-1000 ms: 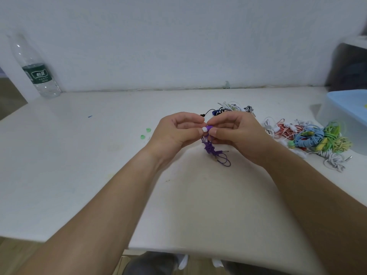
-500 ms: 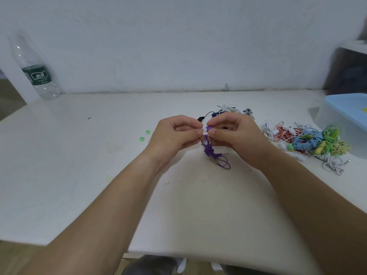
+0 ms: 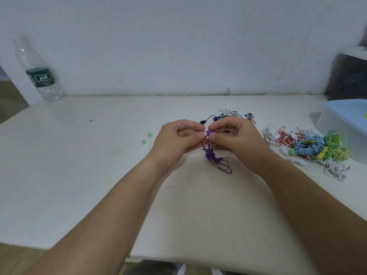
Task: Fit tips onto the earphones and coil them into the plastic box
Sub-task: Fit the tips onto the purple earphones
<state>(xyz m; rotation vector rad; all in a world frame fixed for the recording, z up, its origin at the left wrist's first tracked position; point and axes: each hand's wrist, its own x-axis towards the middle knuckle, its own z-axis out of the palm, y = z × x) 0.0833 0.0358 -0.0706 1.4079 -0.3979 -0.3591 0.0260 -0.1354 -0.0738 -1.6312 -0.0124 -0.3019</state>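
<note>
My left hand (image 3: pixel 176 139) and my right hand (image 3: pixel 236 139) meet fingertip to fingertip over the middle of the white table (image 3: pixel 79 175). Between them I pinch a purple earbud (image 3: pixel 208 133); a small white tip shows at its left end against my left fingers. The purple earphone cable (image 3: pixel 215 158) hangs below in a loose tangle with its plug on the table. Two green tips (image 3: pixel 146 139) lie on the table left of my left hand. The plastic box (image 3: pixel 345 124), with a blue rim, stands at the right edge.
A pile of coloured earphones (image 3: pixel 313 147) lies right of my right hand, beside the box. More earphones (image 3: pixel 232 115), black, blue and white, lie just behind my hands. A clear water bottle (image 3: pixel 37 74) stands at the far left against the wall.
My hands stay pinched on the purple earbud with only small finger shifts. The view has tilted slightly, so everything sits a little lower in frame.
</note>
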